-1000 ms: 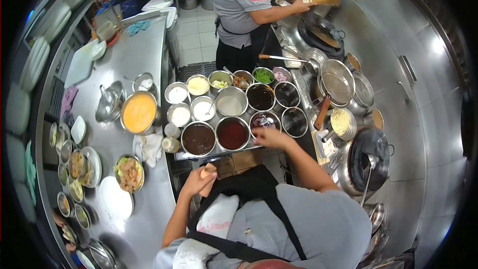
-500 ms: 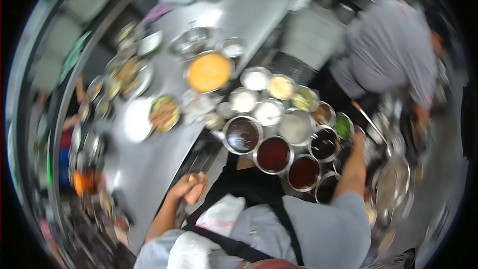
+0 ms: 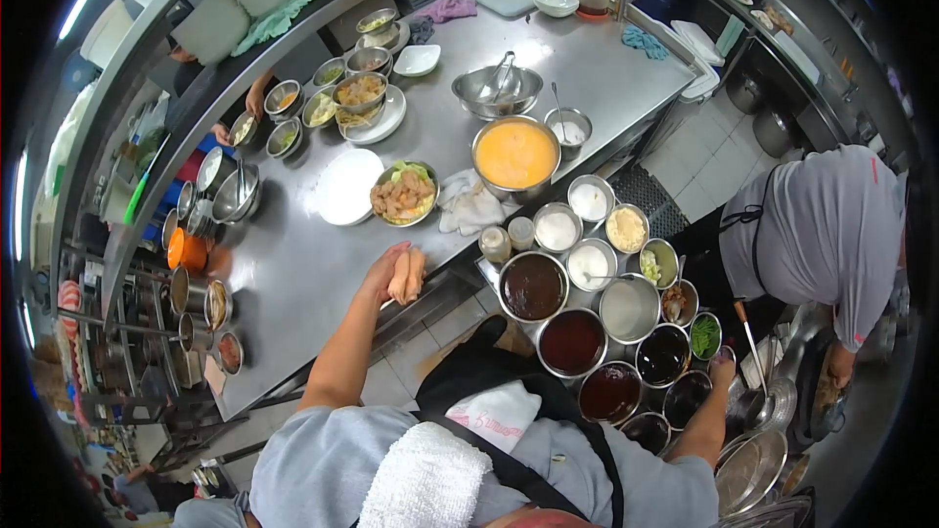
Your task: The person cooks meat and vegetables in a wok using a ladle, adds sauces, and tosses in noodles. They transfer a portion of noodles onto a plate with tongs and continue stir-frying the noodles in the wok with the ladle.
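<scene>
My left hand (image 3: 382, 274) is closed around pale orange, elongated pieces (image 3: 407, 277), which I cannot name for certain. It is over the steel table's edge, below a bowl of browned pieces on lettuce (image 3: 404, 195). On the right, my right hand (image 3: 723, 372) is at a small container beside the chopped green herbs (image 3: 704, 336); its fingertips are hard to make out. Between my hands are containers of dark brown sauce (image 3: 533, 286), dark red sauce (image 3: 571, 342), white powder (image 3: 591, 262) and pale liquid (image 3: 628, 310).
Another person (image 3: 817, 235) works at the right by the stove. On the steel table (image 3: 293, 284) are an orange mixture (image 3: 514, 154), a white plate (image 3: 349, 187), a cloth (image 3: 471, 205) and several small bowls. Another worker's hand (image 3: 256, 100) shows beyond it.
The view has swung left, showing more of the steel table. My right hand has gone from the red sauce to the small container by the herbs. My left arm has stretched out towards the table.
</scene>
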`<state>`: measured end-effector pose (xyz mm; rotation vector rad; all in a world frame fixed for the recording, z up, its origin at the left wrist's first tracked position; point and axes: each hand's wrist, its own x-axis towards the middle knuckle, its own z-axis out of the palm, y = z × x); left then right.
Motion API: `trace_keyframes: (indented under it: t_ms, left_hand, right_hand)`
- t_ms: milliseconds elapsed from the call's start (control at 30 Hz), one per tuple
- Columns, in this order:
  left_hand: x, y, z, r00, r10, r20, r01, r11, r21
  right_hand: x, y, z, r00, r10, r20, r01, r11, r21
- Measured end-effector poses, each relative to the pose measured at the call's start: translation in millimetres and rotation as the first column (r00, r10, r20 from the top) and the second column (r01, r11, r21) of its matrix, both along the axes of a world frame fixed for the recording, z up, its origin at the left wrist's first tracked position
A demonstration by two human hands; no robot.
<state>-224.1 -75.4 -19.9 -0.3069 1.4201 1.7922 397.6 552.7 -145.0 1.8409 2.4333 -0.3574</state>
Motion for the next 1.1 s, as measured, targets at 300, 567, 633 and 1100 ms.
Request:
trace_keyframes:
  t_ms: [300,567,633,1100]
  left_hand:
    - [-65.0,13.3,-14.8,0.999,0.021,-0.043,-0.023,0.999,-0.042]
    - [-78.8,-7.1,12.4,0.910,0.064,-0.409,-0.152,0.971,-0.187]
    - [-100.0,-7.2,46.0,0.818,-0.117,-0.563,-0.103,0.934,-0.343]
    - [16.4,163.4,126.7,0.291,-0.649,-0.703,0.699,0.646,-0.306]
  right_hand:
    - [73.5,12.2,-40.8,-0.195,-0.620,-0.760,0.330,0.688,-0.646]
    - [24.7,-53.4,62.2,-0.631,-0.467,-0.620,0.011,0.793,-0.609]
    - [-38.2,-130.4,137.6,-0.603,-0.435,-0.669,-0.110,0.876,-0.470]
    - [-64.8,-552.2,272.0,-0.873,-0.351,-0.338,-0.106,0.814,-0.572]
